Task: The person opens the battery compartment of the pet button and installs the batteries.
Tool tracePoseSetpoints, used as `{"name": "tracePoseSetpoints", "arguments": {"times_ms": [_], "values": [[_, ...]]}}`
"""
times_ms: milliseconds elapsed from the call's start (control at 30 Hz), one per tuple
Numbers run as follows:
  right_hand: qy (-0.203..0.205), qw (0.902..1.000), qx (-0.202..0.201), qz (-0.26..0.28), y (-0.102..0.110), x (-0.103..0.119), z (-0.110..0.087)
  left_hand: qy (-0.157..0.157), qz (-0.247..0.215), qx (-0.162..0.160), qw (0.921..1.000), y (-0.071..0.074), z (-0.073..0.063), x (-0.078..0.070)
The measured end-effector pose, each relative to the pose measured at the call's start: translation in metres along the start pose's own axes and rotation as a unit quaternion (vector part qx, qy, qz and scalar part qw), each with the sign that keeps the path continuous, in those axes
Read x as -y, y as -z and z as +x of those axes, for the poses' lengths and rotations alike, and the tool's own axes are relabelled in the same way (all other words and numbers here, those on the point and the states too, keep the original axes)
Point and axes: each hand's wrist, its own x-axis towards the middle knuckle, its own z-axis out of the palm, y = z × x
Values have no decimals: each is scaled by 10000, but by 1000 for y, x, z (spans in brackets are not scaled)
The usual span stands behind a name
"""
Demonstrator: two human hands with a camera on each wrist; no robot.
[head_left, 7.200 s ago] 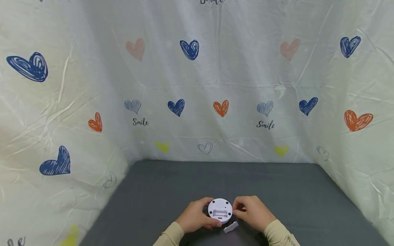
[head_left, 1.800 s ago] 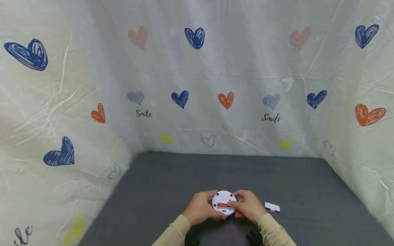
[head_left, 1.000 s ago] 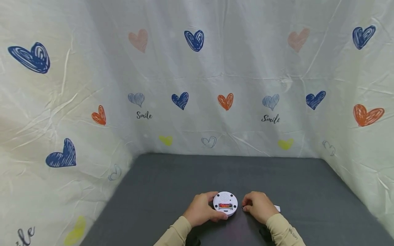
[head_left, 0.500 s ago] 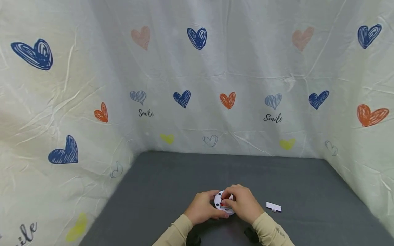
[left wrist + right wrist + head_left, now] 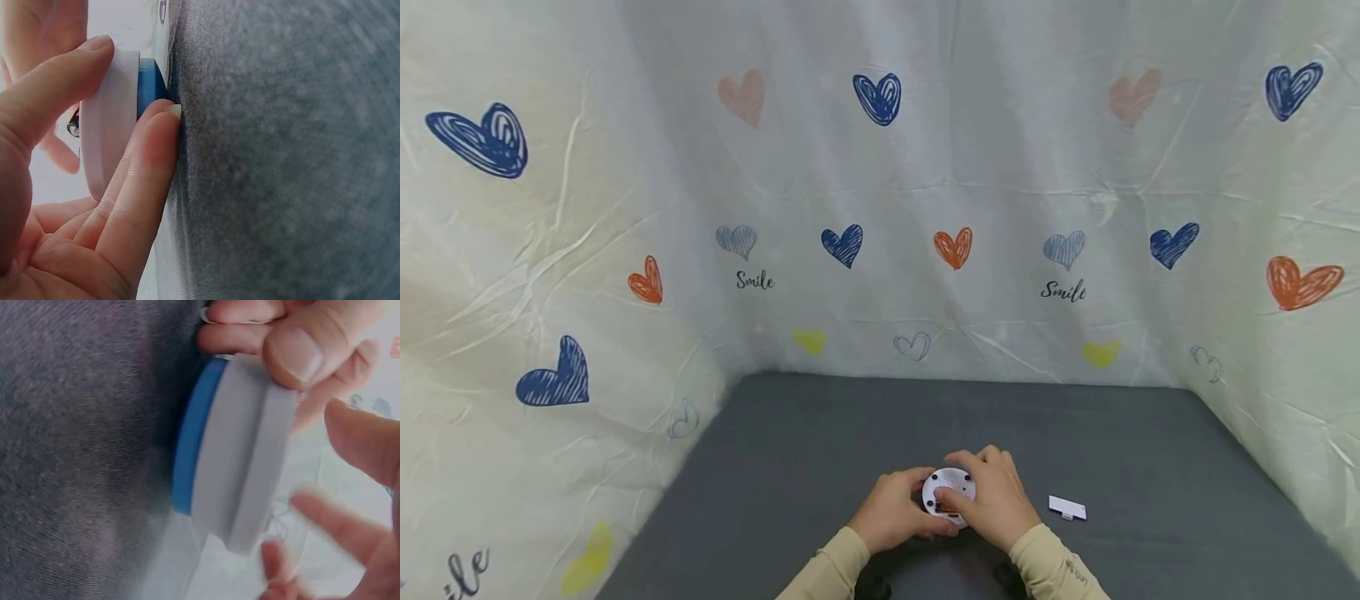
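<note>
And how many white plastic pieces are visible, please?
2: the round device held by the left hand, and the flat cover on the table beside the right hand. Others may be hidden.

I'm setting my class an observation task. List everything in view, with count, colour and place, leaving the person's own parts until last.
Round plastic device: one, white with blue underside, between the hands.
Small cylindrical battery: at least one, dark with some red, at the device's upturned face; exact count hidden.
Flat rectangular plastic cover: one, white, on the cloth, to the right.
Flat cloth surface: one, dark grey, below the hands.
Heart-printed fabric backdrop: white, with blue, orange, pink and yellow hearts, behind and at both sides.
Long fabric sleeves: two, beige, bottom edge.
Left grip: one, bare, holding the device's edge.
Right grip: one, bare, thumb over the device's face.
</note>
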Motion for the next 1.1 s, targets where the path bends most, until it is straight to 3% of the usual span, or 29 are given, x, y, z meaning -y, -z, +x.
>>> {"name": "tracePoseSetpoints", "arguments": {"times_ms": [133,267,533,867,1100], "values": [[-792,9966,58,-227,-1,1,-1,-15,175,-54,9998,0,0,1],[-1164,9922,335,-289,1,-1,0,-88,341,-78,9993,0,1,-1],[-1418,9875,676,107,0,-7,2,-443,1042,-257,9932,0,2,-1],[-1430,9860,814,270,-1,-9,2,-396,969,-224,9943,1,0,-2],[-1256,9900,629,114,4,-12,-4,-269,815,-206,9961,0,0,-3]]}}
